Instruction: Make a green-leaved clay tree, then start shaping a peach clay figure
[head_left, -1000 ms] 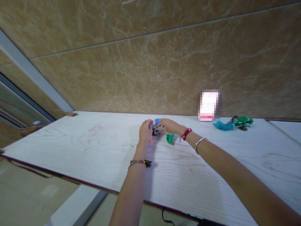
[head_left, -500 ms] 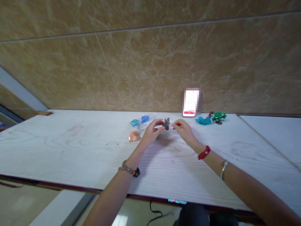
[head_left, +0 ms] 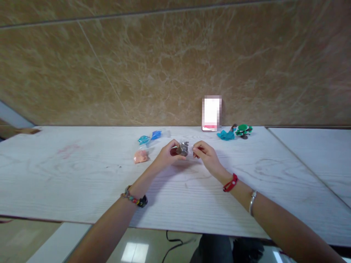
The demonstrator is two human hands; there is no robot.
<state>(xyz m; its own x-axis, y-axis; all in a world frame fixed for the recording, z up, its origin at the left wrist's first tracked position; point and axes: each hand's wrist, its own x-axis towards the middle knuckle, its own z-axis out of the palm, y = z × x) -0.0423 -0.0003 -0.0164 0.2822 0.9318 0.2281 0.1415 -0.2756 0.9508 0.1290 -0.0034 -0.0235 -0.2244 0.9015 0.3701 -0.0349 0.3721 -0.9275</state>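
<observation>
A small clear plastic bag of dark brown pieces (head_left: 183,148) is held above the table, between the thumb and fingers of my left hand (head_left: 168,153). The fingers of my right hand (head_left: 205,151) are pinched at the bag's clear edge, on its right side. What the brown pieces are is too small to make out. Left of my left hand lie a bag of peach-coloured pieces (head_left: 141,156), a bag of teal pieces (head_left: 144,140) and a bag of blue pieces (head_left: 156,135).
A phone (head_left: 211,113) with a lit screen leans against the marbled wall (head_left: 153,65). To its right are a crumpled turquoise piece (head_left: 226,135) and a small green toy tree (head_left: 244,130) on the white wood-grain table (head_left: 82,186). A black cable (head_left: 174,241) lies below the table's front edge.
The view has shifted, so everything on the table sits further left. The brown bag has turned in my left hand, and my right hand stays pinched at its edge.
</observation>
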